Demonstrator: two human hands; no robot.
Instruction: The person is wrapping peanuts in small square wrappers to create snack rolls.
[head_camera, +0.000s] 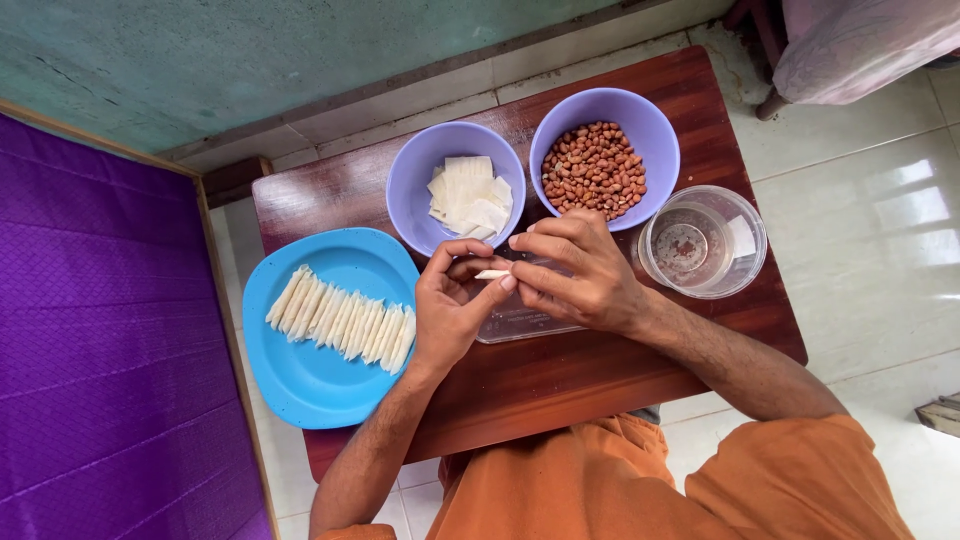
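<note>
Seated worker at a low wooden table (600, 385). Left hand (450, 310) and right hand (580, 275) meet over a clear flat tray (520, 322), both pinching one small white roll (492, 273) at its ends, held above the tray so it stays off the wood. Finished rolls (342, 322) lie in a row on the blue plate (310, 385) beside the left hand. Beyond, within reach: wrapper squares (470, 195), peanuts (593, 168), and a clear tub (702, 242).

The person has two bare forearms with no sleeves, rings or watch in view, and wears loose orange cloth trousers (640, 480).
</note>
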